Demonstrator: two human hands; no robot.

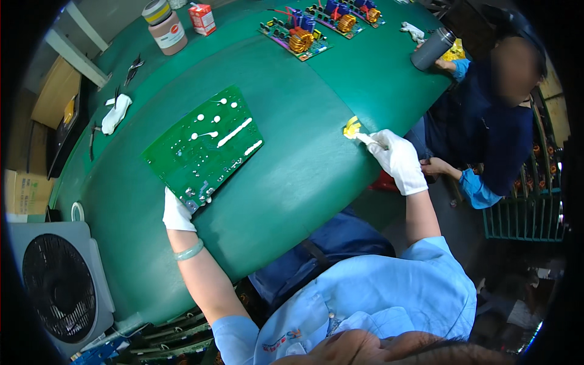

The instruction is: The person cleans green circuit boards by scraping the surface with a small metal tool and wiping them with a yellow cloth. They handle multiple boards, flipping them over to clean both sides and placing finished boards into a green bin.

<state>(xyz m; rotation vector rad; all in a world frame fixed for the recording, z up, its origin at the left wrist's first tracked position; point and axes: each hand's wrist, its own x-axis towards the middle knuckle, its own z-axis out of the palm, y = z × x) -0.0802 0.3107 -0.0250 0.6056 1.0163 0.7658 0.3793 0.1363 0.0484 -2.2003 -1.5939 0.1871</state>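
My left hand (176, 213), in a white glove, grips the near corner of a green circuit board (201, 146). The board is tilted with its solder side up, showing white blobs and two white strips; whatever is on its underside is hidden. My right hand (398, 161), also gloved in white, reaches to the table's right edge. Its forefinger and thumb come together at a small bunch of yellow tape pieces (351, 128) stuck there, and the fingertips touch the tape.
Circuit boards with copper coils (300, 40) stand along the far edge. A jar (167, 33) and a red carton (202, 19) are at the far left, near a white cloth (117, 114). A fan (59, 286) stands lower left. At right a person holds a grey bottle (433, 48).
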